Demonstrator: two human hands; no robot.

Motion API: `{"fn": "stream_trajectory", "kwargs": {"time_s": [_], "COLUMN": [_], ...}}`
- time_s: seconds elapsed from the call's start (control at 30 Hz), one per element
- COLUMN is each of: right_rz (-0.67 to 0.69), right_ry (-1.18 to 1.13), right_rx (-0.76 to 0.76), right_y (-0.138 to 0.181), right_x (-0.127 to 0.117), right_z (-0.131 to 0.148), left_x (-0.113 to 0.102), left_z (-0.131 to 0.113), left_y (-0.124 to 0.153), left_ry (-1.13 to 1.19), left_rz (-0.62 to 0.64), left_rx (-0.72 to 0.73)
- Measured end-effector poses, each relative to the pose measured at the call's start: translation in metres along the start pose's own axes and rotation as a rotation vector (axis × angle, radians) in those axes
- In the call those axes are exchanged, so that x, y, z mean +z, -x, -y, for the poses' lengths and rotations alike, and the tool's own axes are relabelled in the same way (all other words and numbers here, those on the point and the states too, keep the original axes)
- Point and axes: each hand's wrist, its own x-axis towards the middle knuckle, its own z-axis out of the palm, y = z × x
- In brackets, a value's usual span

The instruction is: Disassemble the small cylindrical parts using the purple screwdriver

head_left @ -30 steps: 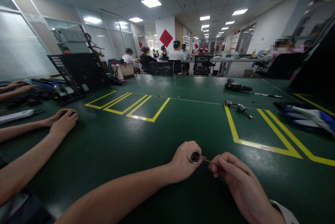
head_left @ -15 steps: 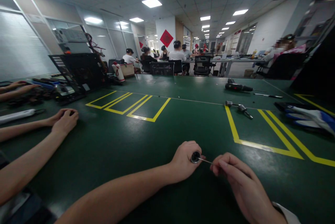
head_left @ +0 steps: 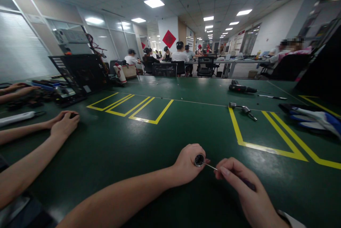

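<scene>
My left hand is closed around a round metal socket, its open dark end turned towards me. Between the fingers of my right hand is a small screwdriver with a thin metal shaft and a dark handle that shows partly along the palm. The shaft's tip is at the socket's opening; how deep it reaches I cannot make out. Both hands are low over the green table. Most of the socket's body is hidden by my left fingers.
A jointed metal socket tool lies beyond my right hand, with a black power drill behind it and blue-and-white gloves to the right. Yellow tape marks the table. At left are a co-worker's hands and a black metal case.
My right hand has turned slightly, so the screwdriver's dark handle now shows. The shaft stays at the socket's opening, and my left hand has hardly moved.
</scene>
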Motion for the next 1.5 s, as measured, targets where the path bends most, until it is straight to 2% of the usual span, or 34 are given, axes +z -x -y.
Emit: {"fn": "stream_trajectory", "kwargs": {"time_s": [0.43, 0.7, 1.0, 1.13, 1.37, 1.5], "right_rz": [0.041, 0.162, 0.062, 0.077, 0.055, 0.05], "right_ry": [0.239, 0.4, 0.366, 0.379, 0.355, 0.331], "right_rx": [-0.193, -0.358, -0.271, -0.219, -0.314, -0.264], "right_y": [0.005, 0.012, 0.006, 0.004, 0.004, 0.004], "right_x": [-0.005, -0.001, -0.003, -0.001, -0.004, -0.002], "right_z": [0.008, 0.017, 0.014, 0.013, 0.011, 0.013], "left_x": [0.003, 0.002, 0.001, 0.001, 0.001, 0.001], "left_z": [0.005, 0.004, 0.003, 0.002, 0.001, 0.002], "left_y": [0.002, 0.002, 0.002, 0.002, 0.003, 0.003], "left_ry": [-0.019, -0.038, -0.024, -0.014, 0.049, 0.053], "left_rz": [-0.015, -0.033, -0.053, -0.057, -0.122, -0.12], "left_rx": [0.014, 0.032, 0.018, 0.03, -0.016, -0.013]}}
